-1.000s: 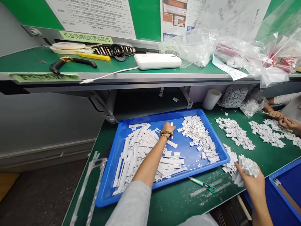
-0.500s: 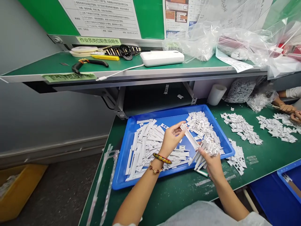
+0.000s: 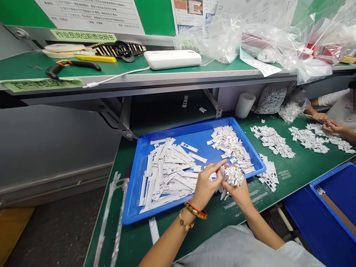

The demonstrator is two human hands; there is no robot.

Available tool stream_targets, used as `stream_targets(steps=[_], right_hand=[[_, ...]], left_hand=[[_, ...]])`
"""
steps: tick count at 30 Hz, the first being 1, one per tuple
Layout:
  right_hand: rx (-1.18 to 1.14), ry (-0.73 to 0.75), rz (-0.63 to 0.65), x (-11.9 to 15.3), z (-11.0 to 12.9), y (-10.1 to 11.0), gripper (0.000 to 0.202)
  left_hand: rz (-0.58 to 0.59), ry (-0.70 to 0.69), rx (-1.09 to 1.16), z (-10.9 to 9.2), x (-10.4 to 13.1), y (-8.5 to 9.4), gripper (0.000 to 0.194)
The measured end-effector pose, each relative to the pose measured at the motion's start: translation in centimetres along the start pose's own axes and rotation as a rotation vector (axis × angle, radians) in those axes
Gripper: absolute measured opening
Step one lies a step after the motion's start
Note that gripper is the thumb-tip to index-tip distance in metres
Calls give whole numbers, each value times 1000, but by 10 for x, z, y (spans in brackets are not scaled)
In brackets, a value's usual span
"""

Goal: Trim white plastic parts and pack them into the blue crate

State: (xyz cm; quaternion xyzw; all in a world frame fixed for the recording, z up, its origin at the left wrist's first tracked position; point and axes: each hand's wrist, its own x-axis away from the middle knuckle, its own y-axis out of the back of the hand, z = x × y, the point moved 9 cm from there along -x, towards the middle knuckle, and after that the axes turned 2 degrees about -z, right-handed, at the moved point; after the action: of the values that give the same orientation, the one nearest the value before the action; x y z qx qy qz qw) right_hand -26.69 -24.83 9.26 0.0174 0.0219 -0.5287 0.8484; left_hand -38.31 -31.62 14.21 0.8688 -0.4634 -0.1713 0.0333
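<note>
My right hand (image 3: 238, 192) is closed around a bundle of white plastic strips (image 3: 232, 176), whose ends face up. The left hand (image 3: 208, 182) is beside it, its thumb and fingers closed at the bundle's left edge. Both hands are over the front right part of a blue tray (image 3: 130, 185). Inside the tray lie a heap of long white strips (image 3: 169, 170) on the left and a pile of small white pieces (image 3: 229, 142) on the right. A single white strip (image 3: 154, 230) rests on the green table just in front of the tray.
More piles of white pieces (image 3: 272, 141) lie right of the tray. A co-worker's hands (image 3: 328, 121) are at the far right. Above the tray runs a shelf with pliers (image 3: 71, 66) and a white power bank (image 3: 172, 59). Another blue tray (image 3: 333, 207) is at lower right.
My view has shifted right. The long strip earlier held between my hands no longer shows separately. My left hand has closed in on the bundle, which is now turned end-up.
</note>
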Motion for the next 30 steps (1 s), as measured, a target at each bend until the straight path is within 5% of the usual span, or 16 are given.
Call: stream_targets(steps=[6,11,18,23,27,30], right_hand=[[109,26,48,15,-13,-4,32],[189,34,35,16,-17,2,31],[292,206,-109,-34,38,26,34],[288,153,117,-60,19,-31,28],[354,101,364,-48,-24,-89,25],[355,83,448,-34,-39,-109,29]], left_hand=[[-96,143,114,28,35,10,39],[-332,89,18,34,47,43,11],[-294,76,-229,45,56,51,13],[-376,69,-293,45,62,63,20],[-486,37,-351,37,65,85,22],[-549,25,-389,33,66,103,22]])
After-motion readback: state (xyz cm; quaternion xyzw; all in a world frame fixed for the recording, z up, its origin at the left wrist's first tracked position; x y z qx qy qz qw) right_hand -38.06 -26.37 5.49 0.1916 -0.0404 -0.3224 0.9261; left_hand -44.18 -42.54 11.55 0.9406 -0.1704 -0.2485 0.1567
